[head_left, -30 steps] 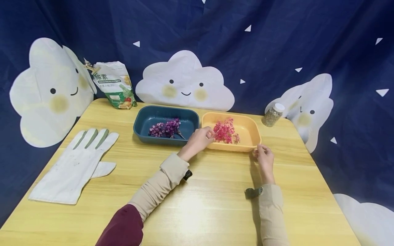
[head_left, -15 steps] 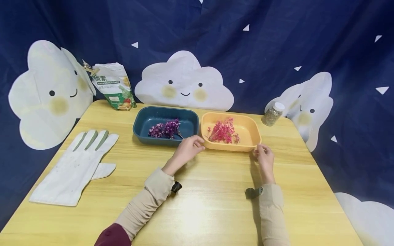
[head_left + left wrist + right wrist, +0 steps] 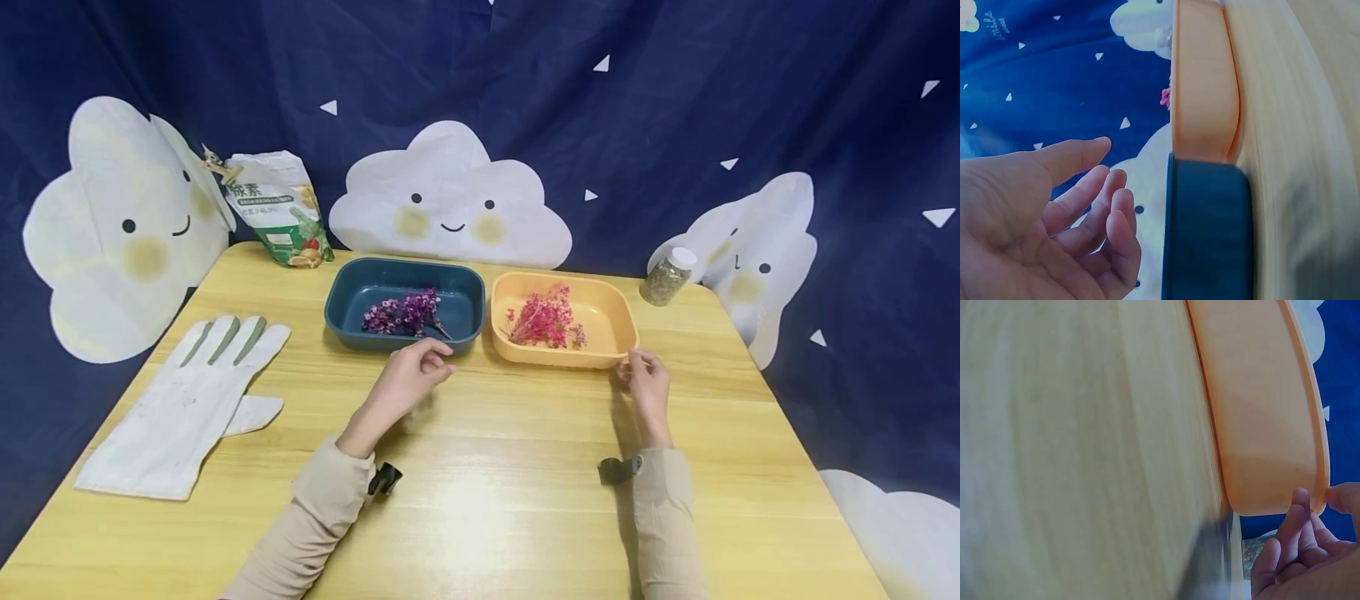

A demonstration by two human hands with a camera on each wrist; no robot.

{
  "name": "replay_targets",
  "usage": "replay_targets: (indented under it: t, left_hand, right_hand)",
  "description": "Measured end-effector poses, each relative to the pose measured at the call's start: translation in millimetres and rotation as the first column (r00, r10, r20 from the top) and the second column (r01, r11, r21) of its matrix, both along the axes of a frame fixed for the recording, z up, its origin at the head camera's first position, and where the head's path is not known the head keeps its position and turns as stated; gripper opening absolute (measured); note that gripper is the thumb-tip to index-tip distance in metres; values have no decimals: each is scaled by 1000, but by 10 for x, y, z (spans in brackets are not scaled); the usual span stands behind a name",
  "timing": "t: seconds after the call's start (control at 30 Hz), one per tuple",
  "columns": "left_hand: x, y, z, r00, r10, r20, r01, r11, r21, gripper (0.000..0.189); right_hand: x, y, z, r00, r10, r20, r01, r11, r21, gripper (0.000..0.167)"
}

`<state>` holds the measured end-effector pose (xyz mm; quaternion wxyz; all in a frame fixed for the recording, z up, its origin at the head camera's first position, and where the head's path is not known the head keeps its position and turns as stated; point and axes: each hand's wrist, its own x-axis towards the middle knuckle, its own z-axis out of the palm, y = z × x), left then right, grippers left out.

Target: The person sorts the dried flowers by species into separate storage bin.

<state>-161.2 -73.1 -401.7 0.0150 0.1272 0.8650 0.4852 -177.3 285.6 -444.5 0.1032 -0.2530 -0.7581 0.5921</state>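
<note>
My left hand (image 3: 405,375) is above the table just in front of the dark blue tub (image 3: 348,333). In the left wrist view its fingers (image 3: 1124,240) are loosely bent, the thumb is apart from them, and nothing is held. A bunch of purple dried flowers (image 3: 405,314) lies in the blue tub. Beside it stands the orange tub (image 3: 607,325), with pink dried flowers (image 3: 546,319) inside. At that tub's near right corner, my right hand (image 3: 649,387) pinches the rim between thumb and fingers, seen close in the right wrist view.
A white glove (image 3: 176,417) with green-grey strips lies at the table's left. A clipped fertilizer bag (image 3: 277,208) stands at the back left. Toward the back right is a white-capped jar (image 3: 666,277). A blue curtain (image 3: 465,67) hangs behind the wooden table (image 3: 525,500).
My left hand has left the pink flowers in the orange tub and moved left and toward me, in front of the blue tub. The right hand stays at the orange tub's corner.
</note>
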Motion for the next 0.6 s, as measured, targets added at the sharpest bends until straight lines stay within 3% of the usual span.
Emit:
replay_targets:
  t: [0.4, 0.6]
  left_hand:
    - [257, -559, -22, 995, 91, 40, -88, 994, -71, 28]
    - [383, -703, -58, 990, 135, 42, -131, 987, -93, 29]
  right_hand:
    - [81, 10, -4, 1000, 1, -11, -1, 1000, -29, 39]
    - [174, 34, 27, 1000, 6, -5, -6, 999, 51, 47]
